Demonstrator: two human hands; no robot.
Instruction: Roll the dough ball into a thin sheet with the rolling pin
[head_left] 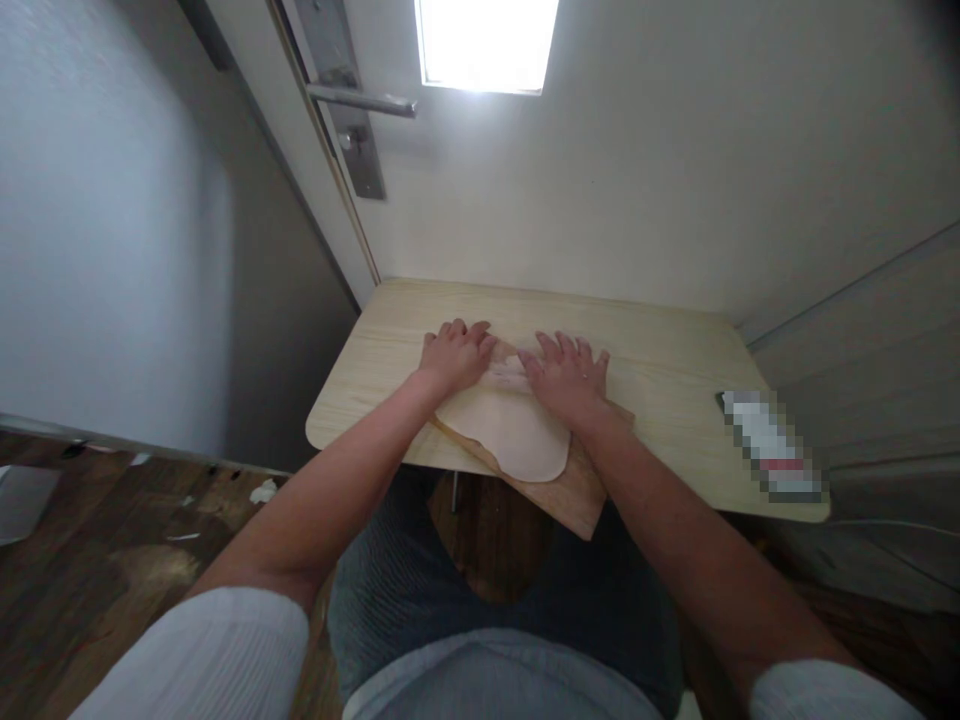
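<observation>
One wooden board juts past the near edge of one pale wood-grain surface. On it lies one dough-like sheet. Two hands, left and right, press palm-down at its far end; whether either grip is closed on anything, I cannot tell. Beyond stands one door with one lever handle.

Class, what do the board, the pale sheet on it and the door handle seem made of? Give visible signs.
Board: probably wood, matte, with a brown, faintly mottled face.
Pale sheet: perhaps dough, smooth and matte with a soft, wavy edge.
Door handle: likely metal, satin grey with bright highlights.
</observation>
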